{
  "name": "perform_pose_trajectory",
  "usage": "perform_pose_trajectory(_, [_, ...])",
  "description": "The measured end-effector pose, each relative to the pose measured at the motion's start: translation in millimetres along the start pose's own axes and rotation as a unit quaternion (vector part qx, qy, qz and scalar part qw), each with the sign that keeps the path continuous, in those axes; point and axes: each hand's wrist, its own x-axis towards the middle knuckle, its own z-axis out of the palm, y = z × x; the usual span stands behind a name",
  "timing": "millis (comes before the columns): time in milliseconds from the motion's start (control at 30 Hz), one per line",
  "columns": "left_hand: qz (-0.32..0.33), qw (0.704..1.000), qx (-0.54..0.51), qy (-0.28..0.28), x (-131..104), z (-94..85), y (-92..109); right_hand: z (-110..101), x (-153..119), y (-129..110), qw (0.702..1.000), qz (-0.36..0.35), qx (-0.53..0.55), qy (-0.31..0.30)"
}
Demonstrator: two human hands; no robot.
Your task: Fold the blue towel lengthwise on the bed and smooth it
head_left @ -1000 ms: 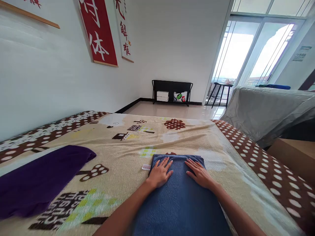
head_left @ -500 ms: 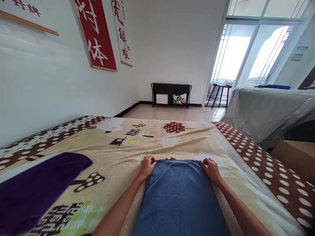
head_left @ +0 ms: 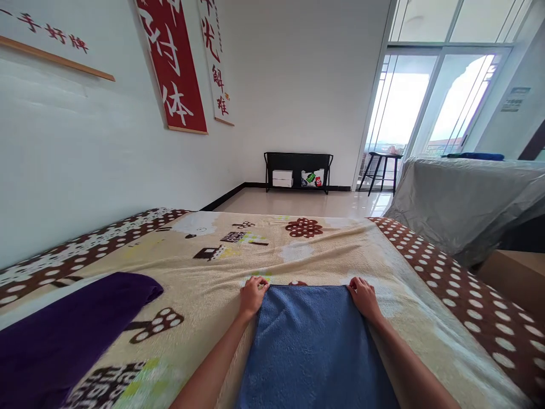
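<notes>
A blue towel [head_left: 313,346] lies spread over the patterned blanket, its near end running out of the frame at the bottom. My left hand [head_left: 254,295] pinches its far left corner. At the far right corner, my right hand [head_left: 363,295] grips the cloth between thumb and fingers. The far edge between both hands is straight and looks taut. To the left, apart from my hands, lies a purple cloth [head_left: 80,329] with its right end folded over.
The cream blanket [head_left: 204,307] with brown dotted borders covers the bed. A white wall with hanging scrolls [head_left: 187,68] runs along the left. Beyond stand a black rack [head_left: 298,165] and a stool [head_left: 381,167]. Plastic-covered furniture [head_left: 460,193] and a cardboard box [head_left: 515,278] are at right.
The towel's far edge has become straighter and its upper surface smoother, with both hands still on the corners. The whole view has shifted slightly downward in the frame.
</notes>
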Motion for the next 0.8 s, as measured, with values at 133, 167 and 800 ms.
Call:
perform_pose_trajectory(133, [0.027, 0.999, 0.039, 0.006, -10, -8.5, 18, -18, -3, -9, 1.000, 0.013, -0.024, -0.011])
perform_pose_trajectory(167, [0.049, 0.998, 0.045, 0.004, -15, -9.5, 27, -22, -4, -17, 0.999, 0.014, -0.030, -0.010])
perform_pose_trajectory(800, [0.124, 0.981, 0.110, -0.101, -75, -17.4, 47, -44, -76, -50, 0.992, -0.051, 0.014, -0.115])
